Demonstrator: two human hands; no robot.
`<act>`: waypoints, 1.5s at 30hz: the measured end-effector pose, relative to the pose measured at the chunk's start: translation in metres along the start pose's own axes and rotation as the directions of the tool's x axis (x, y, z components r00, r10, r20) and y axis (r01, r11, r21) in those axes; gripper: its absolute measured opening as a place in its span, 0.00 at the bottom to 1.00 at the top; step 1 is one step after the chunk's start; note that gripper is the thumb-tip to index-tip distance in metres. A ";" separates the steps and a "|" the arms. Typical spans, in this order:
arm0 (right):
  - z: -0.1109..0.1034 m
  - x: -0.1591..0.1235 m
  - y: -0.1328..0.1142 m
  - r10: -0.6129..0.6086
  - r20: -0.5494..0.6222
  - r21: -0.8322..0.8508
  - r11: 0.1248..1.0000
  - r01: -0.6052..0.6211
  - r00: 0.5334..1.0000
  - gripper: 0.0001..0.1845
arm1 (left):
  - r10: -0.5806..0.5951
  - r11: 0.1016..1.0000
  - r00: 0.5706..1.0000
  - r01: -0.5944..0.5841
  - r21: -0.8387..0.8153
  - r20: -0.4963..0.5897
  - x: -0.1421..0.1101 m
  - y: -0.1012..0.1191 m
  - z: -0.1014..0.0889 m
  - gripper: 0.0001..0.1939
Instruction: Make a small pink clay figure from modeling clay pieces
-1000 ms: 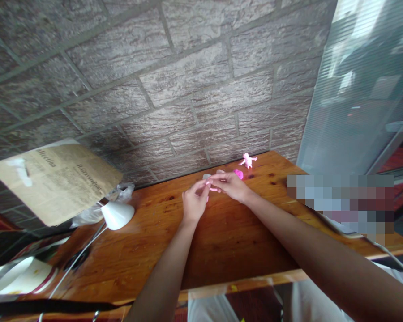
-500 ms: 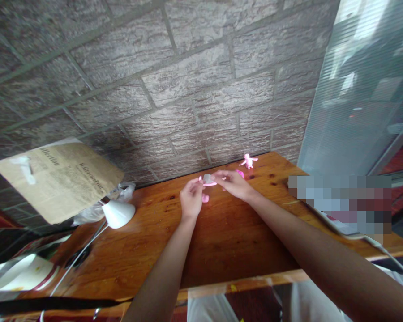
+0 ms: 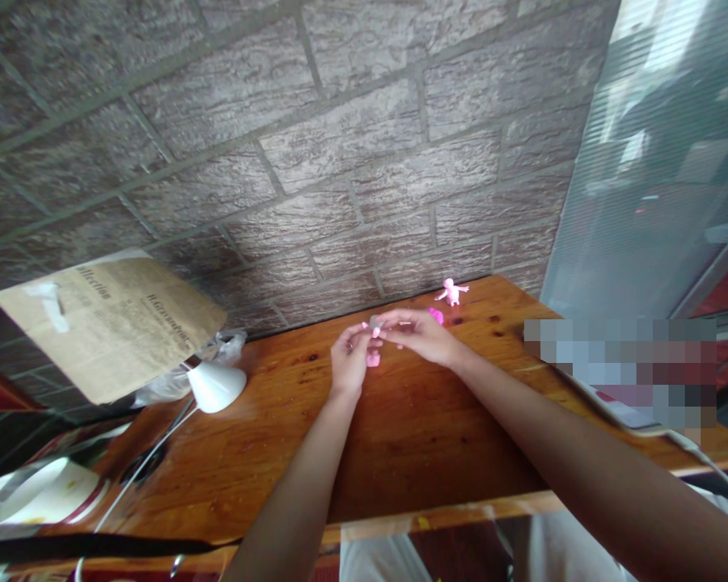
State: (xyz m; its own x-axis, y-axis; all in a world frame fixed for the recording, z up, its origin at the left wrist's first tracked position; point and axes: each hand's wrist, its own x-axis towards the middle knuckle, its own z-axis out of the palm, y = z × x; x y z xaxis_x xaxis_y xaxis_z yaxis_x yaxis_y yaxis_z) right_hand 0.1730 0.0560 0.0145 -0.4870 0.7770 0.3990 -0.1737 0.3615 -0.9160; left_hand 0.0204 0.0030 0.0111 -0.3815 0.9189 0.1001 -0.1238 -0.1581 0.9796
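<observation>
1. Along the near edge of the wooden counter point(image 3: 437, 453), two bare forearms reach forward; pale cloth point(image 3: 385, 554) shows below, cut off by the bottom of the view.
2. Under the fingers of the left hand point(image 3: 348, 360) is a pink lump point(image 3: 373, 360); whether it rests on the wood or is held up, I cannot tell.
3. Just beyond, the left hand is nearly closed, thumb and forefinger drawn together, and the right hand point(image 3: 421, 335) meets it in a similar pinch. A tiny pink piece point(image 3: 375, 332) is between their fingertips; which hand bears more of it is hard to make out.
4. That piece looks very light and probably soft, like modelling clay, so a hard squeeze could dent it; the edges seem the best place to hold, with fingertips only. Its full shape is hidden.
5. Right behind the fingertips is a greyish object point(image 3: 374, 322), mostly covered and too small to identify.
6. Farther back, a magenta lump point(image 3: 436, 315) shows partly behind the right hand, and a pink figure point(image 3: 452, 293) stands near the stone-patterned wall point(image 3: 315, 202), its details unreadable.
</observation>
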 end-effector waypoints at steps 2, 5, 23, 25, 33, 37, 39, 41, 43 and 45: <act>0.002 -0.001 -0.003 -0.043 0.008 0.011 0.999 0.043 0.999 0.21 | -0.007 1.000 1.000 0.007 -0.019 -0.007 0.000 0.000 0.000 0.25; 0.003 -0.001 -0.007 -0.075 0.038 0.045 0.996 0.073 0.996 0.20 | -0.021 0.998 1.000 0.020 -0.053 -0.023 0.000 0.002 0.000 0.25; 0.004 -0.001 -0.014 0.020 -0.046 0.210 0.978 -0.010 0.999 0.21 | 0.013 0.999 0.999 -0.014 0.045 0.042 -0.007 0.006 0.002 0.25; 0.005 -0.001 -0.015 0.028 -0.047 0.215 0.977 -0.018 0.999 0.21 | 0.012 0.999 0.999 -0.014 0.047 0.046 -0.006 0.006 0.001 0.26; 0.004 0.000 -0.016 0.064 -0.077 0.228 0.973 -0.045 0.995 0.21 | 0.146 0.976 0.987 -0.154 0.155 0.064 -0.008 0.006 -0.001 0.27; 0.003 0.002 -0.014 0.052 -0.057 0.212 0.976 -0.039 0.997 0.21 | 0.496 0.768 0.852 -0.520 0.374 0.166 -0.012 0.009 -0.003 0.16; 0.002 0.002 -0.013 0.061 -0.055 0.217 0.975 -0.048 0.997 0.22 | 0.593 0.635 0.763 -0.640 0.433 0.257 -0.013 0.008 -0.004 0.11; 0.003 0.002 -0.012 0.074 -0.069 0.232 0.971 -0.056 0.995 0.23 | 0.632 0.554 0.708 -0.697 0.455 0.315 -0.012 0.006 -0.004 0.08; 0.003 0.002 -0.012 0.091 -0.082 0.246 0.967 -0.068 0.992 0.23 | 0.651 0.512 0.681 -0.720 0.468 0.335 -0.010 0.003 -0.005 0.07; 0.004 0.001 -0.013 0.102 -0.081 0.250 0.965 -0.079 0.991 0.23 | 0.663 0.488 0.670 -0.725 0.485 0.333 -0.009 0.002 -0.006 0.06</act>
State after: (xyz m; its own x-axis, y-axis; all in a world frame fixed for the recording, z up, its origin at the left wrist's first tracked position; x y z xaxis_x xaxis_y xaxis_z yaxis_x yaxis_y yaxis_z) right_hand 0.1711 0.0504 0.0264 -0.4311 0.8490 0.3054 -0.3432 0.1588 -0.9258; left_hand 0.0184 -0.0072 0.0110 -0.0325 0.6311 0.7750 0.6608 -0.5682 0.4904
